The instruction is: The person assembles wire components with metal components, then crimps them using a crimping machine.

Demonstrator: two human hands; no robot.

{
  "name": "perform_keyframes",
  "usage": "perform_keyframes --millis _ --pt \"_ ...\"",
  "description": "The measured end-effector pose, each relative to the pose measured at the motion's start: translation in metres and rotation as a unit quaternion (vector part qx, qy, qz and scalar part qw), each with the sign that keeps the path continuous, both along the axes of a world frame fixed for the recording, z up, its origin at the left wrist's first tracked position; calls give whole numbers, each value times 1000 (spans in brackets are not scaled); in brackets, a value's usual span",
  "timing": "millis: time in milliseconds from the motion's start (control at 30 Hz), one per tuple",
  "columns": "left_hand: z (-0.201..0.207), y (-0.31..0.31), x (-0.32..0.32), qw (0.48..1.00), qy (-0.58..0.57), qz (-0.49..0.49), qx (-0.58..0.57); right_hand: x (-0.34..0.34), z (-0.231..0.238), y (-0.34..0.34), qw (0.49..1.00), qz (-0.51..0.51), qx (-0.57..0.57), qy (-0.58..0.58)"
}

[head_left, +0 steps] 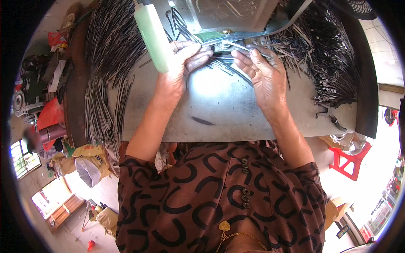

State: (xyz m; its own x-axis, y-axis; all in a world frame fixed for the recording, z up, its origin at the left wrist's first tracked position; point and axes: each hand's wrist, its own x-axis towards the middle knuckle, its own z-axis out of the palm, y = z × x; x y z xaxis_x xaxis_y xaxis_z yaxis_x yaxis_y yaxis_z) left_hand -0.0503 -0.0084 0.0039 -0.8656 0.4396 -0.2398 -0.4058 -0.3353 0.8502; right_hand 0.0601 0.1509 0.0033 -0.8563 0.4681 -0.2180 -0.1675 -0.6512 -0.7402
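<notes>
My left hand [190,57] is at the front of the metal machine [228,17], fingers closed in a pinch at its lower edge; what they hold, if anything, is hidden. My right hand [265,74] pinches a thin metal rod [237,45] between thumb and fingers. The rod's far end reaches a small round fitting [225,44] under the machine's edge. Beneath both hands, several loose dark rods [225,67] lie on the metal tabletop [219,114]. A pale green tube-shaped lamp [152,40] hangs beside my left wrist.
Long dark rods [112,46] are heaped on the left, with another bundle [103,109] over the near edge. Flattened-end metal pieces [333,63] pile up on the right. Pliers [331,116] lie near the right corner. A red plastic stool [350,162] stands beyond it.
</notes>
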Motion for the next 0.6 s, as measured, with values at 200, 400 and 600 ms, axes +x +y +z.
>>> perform_keyframes --millis 200,400,600 --pt "3 -1 7 998 58 26 14 0 5 1 1000 9 14 9" --pt "3 8 8 989 146 27 16 -4 1 7 1000 -4 4 27" --pt "2 2 -14 999 13 -46 -2 -4 6 5 1000 14 17 -14"
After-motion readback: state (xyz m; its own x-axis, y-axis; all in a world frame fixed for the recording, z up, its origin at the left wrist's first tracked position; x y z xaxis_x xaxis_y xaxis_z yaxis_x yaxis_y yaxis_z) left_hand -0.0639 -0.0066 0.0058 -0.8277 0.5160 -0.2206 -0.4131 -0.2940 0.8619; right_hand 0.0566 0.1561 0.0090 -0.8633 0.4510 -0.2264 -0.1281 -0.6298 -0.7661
